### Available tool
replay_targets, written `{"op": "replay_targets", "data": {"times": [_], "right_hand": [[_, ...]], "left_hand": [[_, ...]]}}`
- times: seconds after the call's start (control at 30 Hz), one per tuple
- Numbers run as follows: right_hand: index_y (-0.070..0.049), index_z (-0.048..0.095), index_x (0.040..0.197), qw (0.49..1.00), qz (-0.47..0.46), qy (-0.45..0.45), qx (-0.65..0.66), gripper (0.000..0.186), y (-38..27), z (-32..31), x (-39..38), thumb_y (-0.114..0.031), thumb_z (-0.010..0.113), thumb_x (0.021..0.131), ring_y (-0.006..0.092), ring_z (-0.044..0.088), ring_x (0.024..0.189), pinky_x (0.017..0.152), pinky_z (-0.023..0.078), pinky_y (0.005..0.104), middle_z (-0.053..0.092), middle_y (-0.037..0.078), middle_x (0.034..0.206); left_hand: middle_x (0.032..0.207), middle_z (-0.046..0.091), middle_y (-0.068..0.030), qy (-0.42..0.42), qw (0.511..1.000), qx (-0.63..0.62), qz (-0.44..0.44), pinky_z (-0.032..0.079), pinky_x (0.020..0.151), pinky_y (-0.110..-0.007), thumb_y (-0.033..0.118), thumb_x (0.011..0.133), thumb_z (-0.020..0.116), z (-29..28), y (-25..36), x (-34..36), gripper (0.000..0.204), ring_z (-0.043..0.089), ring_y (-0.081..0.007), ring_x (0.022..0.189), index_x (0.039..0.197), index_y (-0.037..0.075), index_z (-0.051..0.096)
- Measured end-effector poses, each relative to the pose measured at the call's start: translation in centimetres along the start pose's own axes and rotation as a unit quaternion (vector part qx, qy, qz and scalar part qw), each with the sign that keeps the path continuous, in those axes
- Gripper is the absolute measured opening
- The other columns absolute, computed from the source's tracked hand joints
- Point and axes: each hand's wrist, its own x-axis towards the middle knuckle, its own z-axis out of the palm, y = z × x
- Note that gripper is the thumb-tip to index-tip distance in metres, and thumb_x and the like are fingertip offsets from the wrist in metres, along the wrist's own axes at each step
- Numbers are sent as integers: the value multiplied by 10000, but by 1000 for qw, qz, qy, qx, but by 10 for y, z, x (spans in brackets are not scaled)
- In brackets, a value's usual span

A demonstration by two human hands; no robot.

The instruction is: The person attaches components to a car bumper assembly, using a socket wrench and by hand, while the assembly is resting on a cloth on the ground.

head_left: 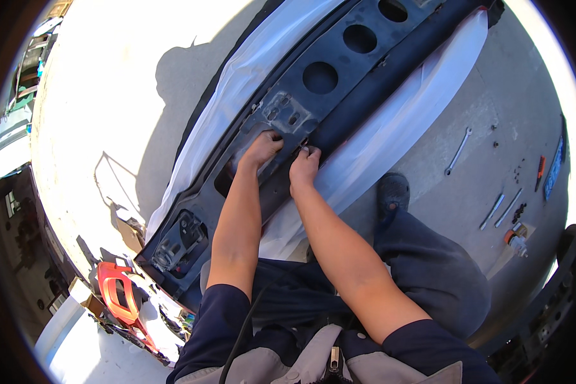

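A long dark automotive panel (365, 83), with round holes and a bracket plate, lies diagonally across white plastic sheeting (429, 96). My left hand (263, 148) has curled fingers at a cutout below the bracket plate, fingertips partly hidden; what they hold cannot be made out. Just right of it, my right hand (305, 166) pinches at the panel's inner edge beside a small metal fitting, too small to name.
On the concrete at right lie a wrench (458, 151), steel bars (491, 211), an orange-handled tool (541, 168), small fasteners and a bottle (516, 242). My foot (393, 192) is beside the sheeting. An orange plastic part (118, 288) lies at lower left.
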Motion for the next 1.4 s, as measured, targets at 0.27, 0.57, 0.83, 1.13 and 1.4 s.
{"op": "replay_targets", "data": {"times": [0.27,0.57,0.83,1.13,1.4], "right_hand": [[-36,516,1121,999,-28,19,-18,215,3,0,3,-200,457,996,291,577,1010,898,438,394,603,159,1101],[17,485,1111,999,-42,15,-18,244,-2,-3,2,-190,430,993,385,584,1026,909,439,442,605,231,1101],[-21,516,1140,1000,-22,1,-15,236,-1,-3,1,-193,450,992,289,571,1036,917,434,385,594,171,1132],[-23,515,1132,1000,-28,-3,-8,226,2,-1,1,-186,452,989,280,566,1020,910,430,381,592,157,1115],[-31,513,1137,1000,-4,-6,8,222,3,-3,6,-192,450,998,268,561,1024,912,429,379,591,143,1115]], "left_hand": [[1104,675,-60,-39,993,-113,-26,460,884,-276,54,862,591,8,20,-17,332,607,-142,951,1177,-40,636],[1085,679,-62,15,998,-58,-5,450,900,-290,82,851,608,19,26,-15,318,601,-161,975,1144,-31,657],[1108,688,-35,-17,990,-138,-7,453,921,-273,53,847,635,12,1,-7,316,616,-137,995,1155,-7,666],[1120,685,-55,1,997,-72,-26,450,925,-274,50,862,606,10,0,-5,324,612,-141,1016,1175,-14,653],[1181,663,-60,-24,992,-122,-22,426,971,-293,80,862,629,13,22,-21,375,594,-178,1067,1223,-19,631]]}}
